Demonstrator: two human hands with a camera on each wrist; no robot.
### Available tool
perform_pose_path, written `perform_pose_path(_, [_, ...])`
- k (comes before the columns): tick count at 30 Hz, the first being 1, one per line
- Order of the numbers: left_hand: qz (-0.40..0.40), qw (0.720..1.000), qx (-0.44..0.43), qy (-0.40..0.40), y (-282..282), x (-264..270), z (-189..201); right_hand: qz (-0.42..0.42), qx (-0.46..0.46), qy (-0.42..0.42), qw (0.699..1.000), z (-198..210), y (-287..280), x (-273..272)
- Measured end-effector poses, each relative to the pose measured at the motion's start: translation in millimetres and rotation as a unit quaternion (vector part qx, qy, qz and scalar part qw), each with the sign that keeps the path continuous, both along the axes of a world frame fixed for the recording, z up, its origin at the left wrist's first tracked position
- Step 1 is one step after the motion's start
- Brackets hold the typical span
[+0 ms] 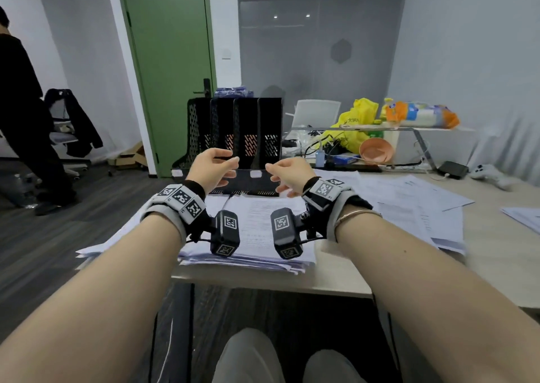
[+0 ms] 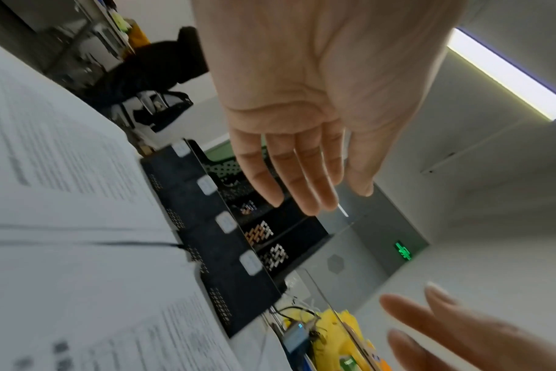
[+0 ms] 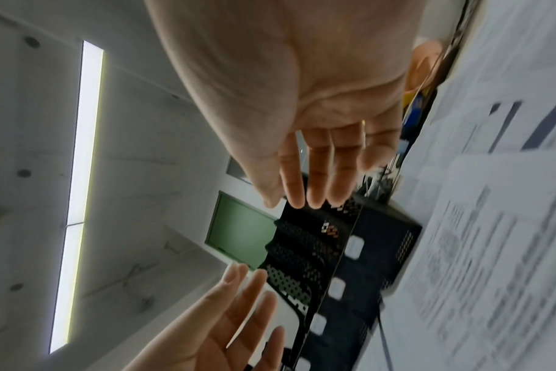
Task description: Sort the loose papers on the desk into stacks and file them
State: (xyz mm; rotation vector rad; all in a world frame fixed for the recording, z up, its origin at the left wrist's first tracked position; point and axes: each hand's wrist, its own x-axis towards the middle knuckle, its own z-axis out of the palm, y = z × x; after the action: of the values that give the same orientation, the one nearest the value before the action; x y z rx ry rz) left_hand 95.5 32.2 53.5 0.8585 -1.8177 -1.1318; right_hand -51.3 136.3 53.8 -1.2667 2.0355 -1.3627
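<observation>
your knees (image 1: 280, 359) sit under the desk (image 1: 344, 280). both your left hand (image 1: 211, 168) and right hand (image 1: 287, 175) float empty, fingers loose, above the paper stack (image 1: 257, 236). they face the black file rack (image 1: 236, 131)

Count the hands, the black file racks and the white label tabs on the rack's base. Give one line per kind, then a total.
hands: 2 (left hand, right hand, both empty)
black file rack: 1
white label tabs: 4
total: 7
</observation>
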Motion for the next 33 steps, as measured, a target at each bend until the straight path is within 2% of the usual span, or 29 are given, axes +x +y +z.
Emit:
perform_pose_path(6, [-0.091, 0.992, 0.042, -0.077, 20.9, -65.0, 5.0, -0.103, 0.017, 0.042, 0.994, 0.7, 42.3, -75.2])
perform_pose_path(11, [-0.128, 0.986, 0.035, -0.097, 38.3, -113.9, 0.7, -0.170, 0.049, 0.068, 0.982, -1.4, 90.7, -125.1])
perform_pose_path(16, [-0.197, 0.964, 0.072, -0.165, 59.8, -156.6, -6.0, -0.236, 0.098, 0.064, 0.965, -10.3, 139.5, -160.8])
perform_pose_path(19, [-0.211, 0.946, 0.104, -0.224, 70.5, -175.6, -12.4, -0.236, 0.185, 0.048, 0.953, -16.2, 162.7, -171.6])
perform_pose_path(21, [-0.208, 0.932, 0.105, -0.277, 77.7, -184.8, -18.8, -0.227, 0.261, 0.045, 0.937, -23.7, 172.8, -176.5])
perform_pose_path(23, [-0.196, 0.924, 0.090, -0.316, 84.0, -194.3, -25.3, -0.229, 0.298, 0.020, 0.926, -32.3, 181.7, -179.5])
perform_pose_path(25, [-0.188, 0.919, 0.077, -0.337, 86.8, -197.9, -29.7, -0.221, 0.309, -0.022, 0.925, -39.6, 186.7, -179.7])
perform_pose_path(28, [-0.187, 0.912, 0.104, -0.349, 88.9, -202.3, -36.9, -0.216, 0.322, -0.065, 0.920, -45.9, 192.7, -177.8])
perform_pose_path(33, [-0.180, 0.912, 0.149, -0.337, 87.4, -206.2, -45.6, -0.221, 0.352, 0.001, 0.910, -49.9, 189.7, -182.1])
